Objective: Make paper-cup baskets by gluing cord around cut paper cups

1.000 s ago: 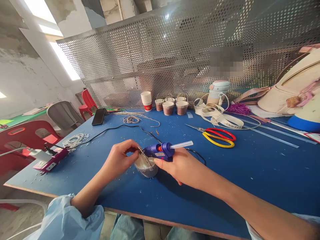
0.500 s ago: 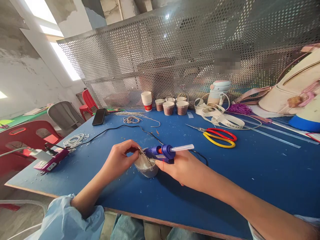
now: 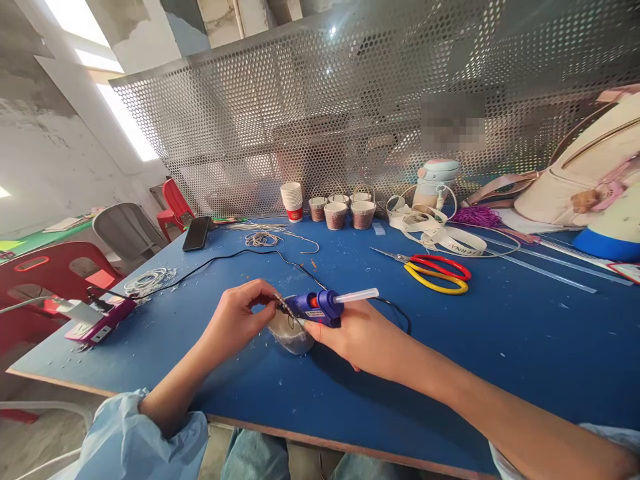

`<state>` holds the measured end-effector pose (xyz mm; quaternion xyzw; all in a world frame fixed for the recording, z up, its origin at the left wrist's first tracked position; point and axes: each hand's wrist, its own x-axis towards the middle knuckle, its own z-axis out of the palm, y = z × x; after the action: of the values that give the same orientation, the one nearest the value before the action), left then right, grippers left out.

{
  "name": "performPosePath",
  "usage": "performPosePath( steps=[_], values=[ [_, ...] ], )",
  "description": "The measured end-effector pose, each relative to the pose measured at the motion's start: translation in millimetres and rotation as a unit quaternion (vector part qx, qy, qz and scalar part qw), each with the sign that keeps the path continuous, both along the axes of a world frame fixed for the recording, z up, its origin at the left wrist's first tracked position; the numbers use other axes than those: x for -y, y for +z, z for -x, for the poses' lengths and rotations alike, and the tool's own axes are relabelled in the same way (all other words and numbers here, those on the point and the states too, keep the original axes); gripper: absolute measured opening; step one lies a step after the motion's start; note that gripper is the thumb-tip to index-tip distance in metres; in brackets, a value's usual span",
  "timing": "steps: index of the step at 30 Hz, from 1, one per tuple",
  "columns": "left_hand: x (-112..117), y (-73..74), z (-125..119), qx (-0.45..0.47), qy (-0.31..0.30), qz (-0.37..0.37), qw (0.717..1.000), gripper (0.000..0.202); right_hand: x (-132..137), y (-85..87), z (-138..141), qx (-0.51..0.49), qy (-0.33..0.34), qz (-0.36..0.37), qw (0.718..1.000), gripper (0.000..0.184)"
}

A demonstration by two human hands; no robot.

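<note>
My right hand [image 3: 353,333] is wrapped round a purple glue gun [image 3: 315,309], and a translucent glue stick [image 3: 357,295] pokes out of its rear. Between the thumb and fingertips of my left hand [image 3: 246,310] is pinched a thin twisted cord [image 3: 286,307], which runs in front of the gun's front end. Below both hands a small cup [image 3: 293,339] rests on the table, its rim partly covered by the gun and my right thumb. The gun's nozzle tip is hidden behind the cord and my left fingers.
Red-and-yellow-handled scissors [image 3: 435,272] lie to the right. At the back stand stacked paper cups [image 3: 292,201], several small baskets [image 3: 363,215] and a bottle [image 3: 435,183] beside white ribbon [image 3: 425,230]. A black cable [image 3: 220,257] crosses towards a purple power strip [image 3: 103,323]; a phone [image 3: 197,233] lies back left.
The glue gun and my right hand have shifted slightly left. The cord has swung across the gun's front, no longer hanging down into the cup. My left hand keeps its pinch.
</note>
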<state>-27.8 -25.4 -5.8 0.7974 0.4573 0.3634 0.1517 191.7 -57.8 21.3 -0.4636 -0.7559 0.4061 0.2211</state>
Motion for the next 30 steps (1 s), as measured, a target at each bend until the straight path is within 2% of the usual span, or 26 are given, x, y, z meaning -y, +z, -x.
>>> performPosePath(
  steps=[6, 18, 30],
  values=[
    [1.0, 1.8, -1.5, 0.003, -0.002, 0.003, 1.000, 0.014, 0.3, 0.9, -1.5, 0.002, -0.003, -0.019, 1.000, 0.021],
    [2.0, 2.6, -1.7, 0.003, 0.003, 0.003, 1.000, 0.013, -2.2, 5.0, -2.9, -0.008, 0.003, -0.039, 0.999, 0.029],
    [1.9, 0.6, -0.4, -0.002, 0.007, 0.007, 1.000, 0.013, -1.4, 0.7, -2.5, -0.002, -0.006, -0.027, 1.000, 0.026]
  ],
)
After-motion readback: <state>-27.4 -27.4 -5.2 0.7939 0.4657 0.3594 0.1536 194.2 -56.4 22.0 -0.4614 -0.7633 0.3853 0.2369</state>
